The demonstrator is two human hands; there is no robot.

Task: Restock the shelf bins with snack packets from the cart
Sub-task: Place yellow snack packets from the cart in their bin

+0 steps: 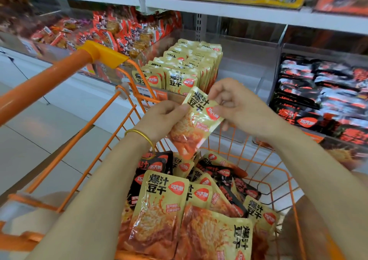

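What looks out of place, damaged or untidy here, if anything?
Nothing looks damaged or spilled. Only the cart is untidy: yellow packets and black packets lie mixed at all angles, while the shelf bin keeps its yellow ones upright in rows.

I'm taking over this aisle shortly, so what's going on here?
A person is restocking from an orange cart. Both hands hold one yellow packet above it: the left hand pinches its left edge, the right hand its top corner. Loose yellow packets and loose black packets lie piled in the cart. In the shelf bin ahead, matching packets stand in rows, with bare space to their right.
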